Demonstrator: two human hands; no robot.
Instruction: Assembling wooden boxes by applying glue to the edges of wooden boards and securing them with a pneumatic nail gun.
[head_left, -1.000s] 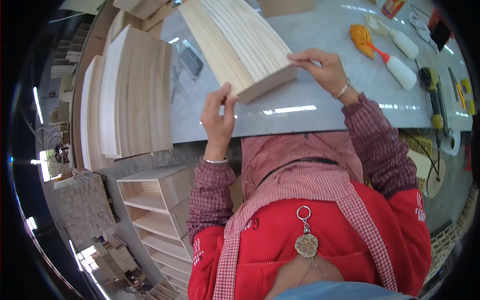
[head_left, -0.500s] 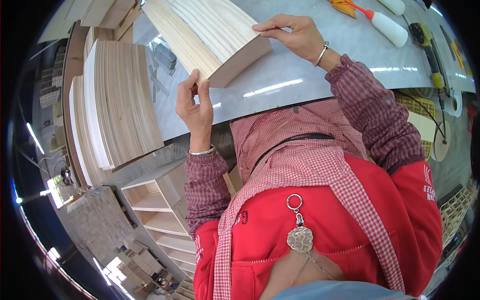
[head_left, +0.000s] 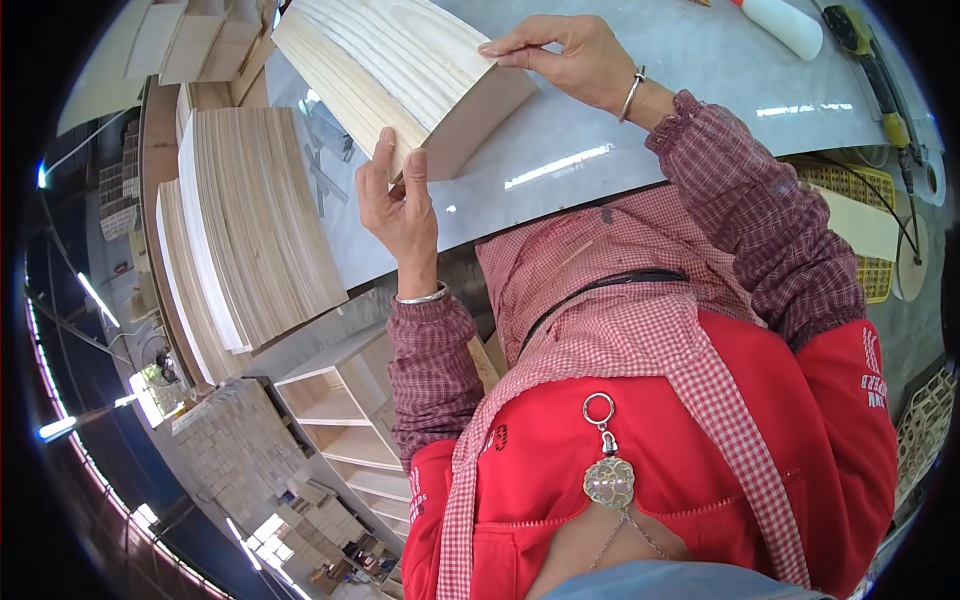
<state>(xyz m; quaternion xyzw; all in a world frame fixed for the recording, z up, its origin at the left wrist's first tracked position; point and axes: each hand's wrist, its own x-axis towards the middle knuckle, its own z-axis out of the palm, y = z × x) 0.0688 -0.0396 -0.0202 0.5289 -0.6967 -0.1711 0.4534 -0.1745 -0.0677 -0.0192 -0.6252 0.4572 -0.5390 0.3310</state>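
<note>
A long, pale wooden box-like piece (head_left: 400, 65) with streaked grain on its upper face lies on the grey worktable (head_left: 700, 110), its plain end face toward me. My left hand (head_left: 400, 210) pinches the near left corner between thumb and fingers. At the near right corner, the thumb and fingertips of my right hand (head_left: 580, 65) close on the top edge. The far end of the piece runs out at the top of the picture, and its underside is hidden.
Stacked thin boards (head_left: 250, 210) stand along the table's left side, with flat grey strips (head_left: 325, 180) beside them. A white bottle (head_left: 785, 28) and a yellow-and-black power tool (head_left: 890, 110) lie at the right. Below left is a wooden shelf unit (head_left: 345, 400); a yellow crate (head_left: 878, 278) sits below right.
The whole view has shifted and turned slightly, so the bottle sits closer to the top edge. Both hands keep their hold on the same two corners of the wooden piece.
</note>
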